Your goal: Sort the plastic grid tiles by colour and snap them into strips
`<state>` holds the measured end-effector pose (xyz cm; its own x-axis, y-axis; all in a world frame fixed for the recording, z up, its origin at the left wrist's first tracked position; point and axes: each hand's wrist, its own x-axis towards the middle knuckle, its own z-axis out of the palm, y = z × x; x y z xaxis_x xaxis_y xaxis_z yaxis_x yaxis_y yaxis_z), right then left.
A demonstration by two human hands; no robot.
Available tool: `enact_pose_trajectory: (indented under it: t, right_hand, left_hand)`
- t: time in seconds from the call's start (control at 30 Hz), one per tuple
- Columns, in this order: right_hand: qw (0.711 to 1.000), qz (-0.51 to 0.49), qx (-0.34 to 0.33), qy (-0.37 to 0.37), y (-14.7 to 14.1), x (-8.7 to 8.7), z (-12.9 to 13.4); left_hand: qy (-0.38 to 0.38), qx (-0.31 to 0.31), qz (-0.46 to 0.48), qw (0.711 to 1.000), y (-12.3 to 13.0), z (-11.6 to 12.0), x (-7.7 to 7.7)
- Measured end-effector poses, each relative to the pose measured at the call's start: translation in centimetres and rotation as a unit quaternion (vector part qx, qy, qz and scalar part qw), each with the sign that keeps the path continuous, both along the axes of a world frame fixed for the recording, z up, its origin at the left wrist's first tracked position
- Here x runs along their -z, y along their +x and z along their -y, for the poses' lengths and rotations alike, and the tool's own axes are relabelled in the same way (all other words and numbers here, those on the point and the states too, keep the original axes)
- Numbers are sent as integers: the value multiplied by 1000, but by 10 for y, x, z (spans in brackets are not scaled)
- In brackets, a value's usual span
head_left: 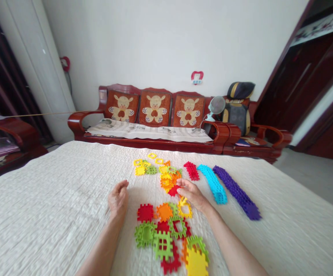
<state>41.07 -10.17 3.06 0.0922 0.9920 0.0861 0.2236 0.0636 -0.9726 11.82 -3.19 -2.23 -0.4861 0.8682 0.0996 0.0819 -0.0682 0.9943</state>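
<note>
My right hand [193,195] pinches the edge of a red interlocking tile [173,191] at the near side of a pile of orange and yellow tiles [167,181]. To the left, my left hand [118,198] hovers over the bedspread with its fingers curled in and nothing visible in them. Between my forearms lie scattered tiles with toothed edges: a solid red tile [145,212], an orange tile [164,212], a green window tile [163,245], a yellow frame tile [185,209] and a solid yellow tile [196,262]. Some overlap.
Right of the pile lie a short red stack [191,171], a long light-blue row [214,184] and a longer purple row [237,191] of tiles. Yellow and green tiles [145,167] sit farther back. A wooden sofa [146,145] and small fan [216,105] stand beyond the white bedspread [68,191].
</note>
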Motion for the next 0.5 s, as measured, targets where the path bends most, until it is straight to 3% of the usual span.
enact_pose_trajectory:
  t: [0.13, 0.23, 0.5]
  right_hand:
    - [996, 53, -68, -15, 7, -2, 1]
    - [982, 147, -113, -22, 10, -5, 3]
    - [905, 408, -119, 28, -18, -21, 18]
  left_hand:
    - [13, 0, -7, 1000, -1, 0, 2]
    - [16, 2, -10, 1000, 0, -1, 4]
    - [21, 3, -31, 999, 0, -3, 8]
